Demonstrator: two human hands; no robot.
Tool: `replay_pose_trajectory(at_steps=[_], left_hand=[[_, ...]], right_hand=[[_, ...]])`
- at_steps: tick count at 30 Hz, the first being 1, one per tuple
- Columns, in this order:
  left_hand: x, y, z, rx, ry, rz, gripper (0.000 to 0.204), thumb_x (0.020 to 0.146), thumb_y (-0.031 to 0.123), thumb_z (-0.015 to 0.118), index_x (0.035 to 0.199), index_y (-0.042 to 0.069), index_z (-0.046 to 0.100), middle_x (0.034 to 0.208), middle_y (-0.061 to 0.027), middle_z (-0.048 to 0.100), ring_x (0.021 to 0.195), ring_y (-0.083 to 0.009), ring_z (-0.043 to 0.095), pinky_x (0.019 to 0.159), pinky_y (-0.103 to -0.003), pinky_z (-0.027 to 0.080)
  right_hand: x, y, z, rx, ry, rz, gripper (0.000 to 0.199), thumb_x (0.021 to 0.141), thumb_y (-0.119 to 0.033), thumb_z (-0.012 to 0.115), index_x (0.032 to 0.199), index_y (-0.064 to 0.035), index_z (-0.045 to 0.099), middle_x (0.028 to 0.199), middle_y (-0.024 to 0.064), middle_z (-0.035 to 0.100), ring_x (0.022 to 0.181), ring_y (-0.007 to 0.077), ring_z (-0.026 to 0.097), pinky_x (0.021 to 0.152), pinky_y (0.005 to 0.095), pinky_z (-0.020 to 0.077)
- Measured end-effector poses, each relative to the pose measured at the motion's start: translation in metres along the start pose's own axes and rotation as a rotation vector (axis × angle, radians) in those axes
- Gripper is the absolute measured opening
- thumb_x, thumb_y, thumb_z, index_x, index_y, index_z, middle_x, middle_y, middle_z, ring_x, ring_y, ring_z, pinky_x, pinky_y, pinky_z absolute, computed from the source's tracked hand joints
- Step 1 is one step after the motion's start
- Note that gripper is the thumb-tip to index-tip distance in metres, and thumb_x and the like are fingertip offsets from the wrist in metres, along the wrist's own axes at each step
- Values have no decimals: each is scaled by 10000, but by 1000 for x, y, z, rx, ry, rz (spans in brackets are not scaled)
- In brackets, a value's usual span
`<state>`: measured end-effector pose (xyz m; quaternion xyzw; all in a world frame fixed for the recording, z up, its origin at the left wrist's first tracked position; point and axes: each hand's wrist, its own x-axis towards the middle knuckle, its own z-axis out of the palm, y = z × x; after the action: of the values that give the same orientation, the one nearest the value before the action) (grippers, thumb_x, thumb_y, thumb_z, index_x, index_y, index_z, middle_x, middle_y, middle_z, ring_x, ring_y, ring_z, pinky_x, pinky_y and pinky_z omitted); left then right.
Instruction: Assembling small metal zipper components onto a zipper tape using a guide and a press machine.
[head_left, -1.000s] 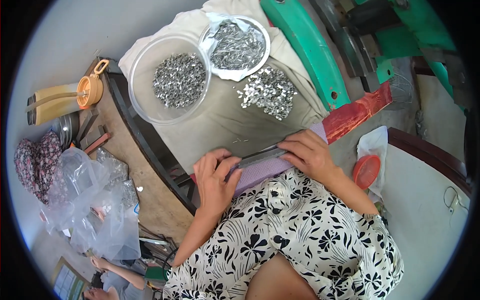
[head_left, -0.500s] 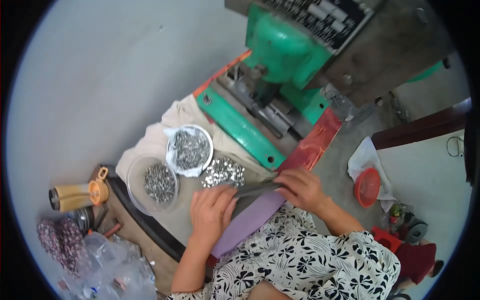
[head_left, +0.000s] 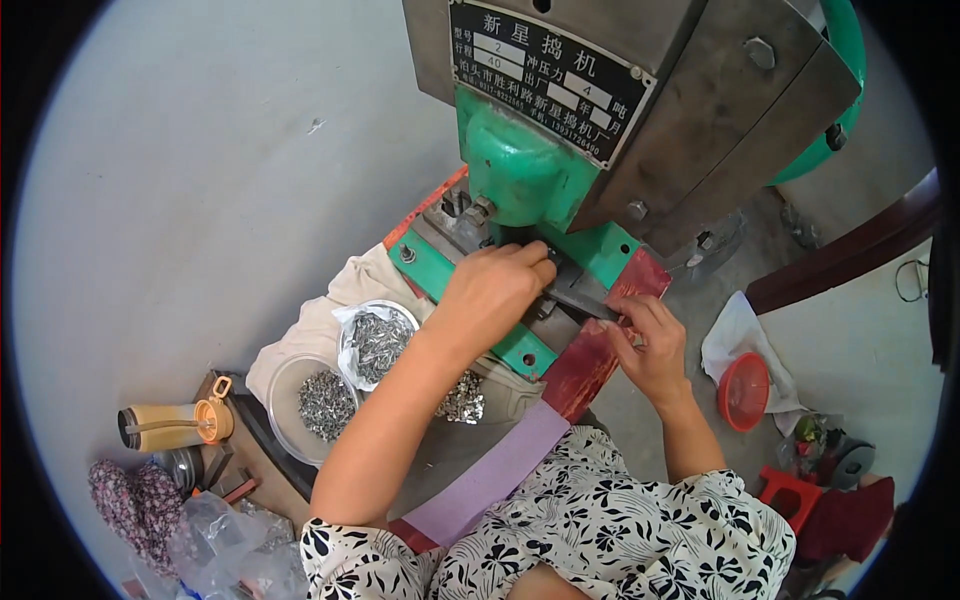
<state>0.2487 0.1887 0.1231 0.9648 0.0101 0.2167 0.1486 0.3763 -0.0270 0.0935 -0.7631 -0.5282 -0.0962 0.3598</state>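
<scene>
Looks like positioning tbh: left hand (head_left: 495, 293) just below the green press head (head_left: 527, 165), right hand (head_left: 652, 348) by a dark metal bar's (head_left: 582, 294) near-right end, can't tell if either grip's closed, next move needs careful lining-up

Left-hand grip (head_left: 505, 280): at the press bed (head_left: 518, 347), below the green head (head_left: 515, 165). Right-hand grip (head_left: 648, 342): beside the red covering (head_left: 585, 372). Lower left: clear bowl (head_left: 284, 398) containing metal pieces (head_left: 326, 406).

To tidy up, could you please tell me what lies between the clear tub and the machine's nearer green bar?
The head view shows a bowl of metal pieces there, on beige cloth, with the left forearm crossing in front.
</scene>
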Motion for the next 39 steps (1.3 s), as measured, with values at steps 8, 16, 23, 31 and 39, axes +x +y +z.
replay_pose_trajectory(at_steps=[8, 16, 23, 31, 39], left_hand=[[12, 16, -5, 139, -129, 148, 102, 776, 132, 612, 834, 60, 656, 895, -50, 583, 866, -222, 631, 759, -357, 534], [-8, 31, -4, 265, -186, 126, 239, 791, 154, 606, 976, 36, 701, 1016, -32, 609, 1019, -185, 582, 847, -326, 473], [-49, 37, 32, 231, -25, -5, 499, 843, 147, 553, 1321, 5, 589, 1366, -104, 578, 1277, -228, 539, 992, -338, 442], [-53, 44, 46, 179, 29, -85, 512, 853, 121, 542, 1354, 23, 573, 1409, -96, 558, 1322, -233, 520, 1034, -344, 422], [-63, 46, 59, 73, 104, -165, 571, 819, 83, 554, 1389, 38, 552, 1454, -89, 534, 1375, -243, 485, 1052, -360, 417]], right_hand=[[-14, -16, -15, -35, -67, 65, 225, 744, -57, 800, 935, -17, 687, 835, 90, 654, 678, 228, 635, 607, 341, 505], [3, -19, 7, 10, -109, 80, 219, 748, -89, 799, 935, -34, 699, 842, 82, 657, 707, 248, 646, 615, 353, 517], [22, 5, 30, 377, -254, 175, 251, 807, -104, 787, 1033, -19, 719, 904, 77, 688, 762, 189, 680, 657, 305, 531], [68, 47, 59, 431, -387, 95, 256, 992, -179, 610, 1189, -36, 688, 1023, 77, 716, 949, 142, 646, 840, 296, 509], [79, 63, 81, 430, -565, 305, 223, 960, -35, 534, 1156, 19, 624, 1018, 90, 670, 947, 139, 590, 864, 288, 468]])
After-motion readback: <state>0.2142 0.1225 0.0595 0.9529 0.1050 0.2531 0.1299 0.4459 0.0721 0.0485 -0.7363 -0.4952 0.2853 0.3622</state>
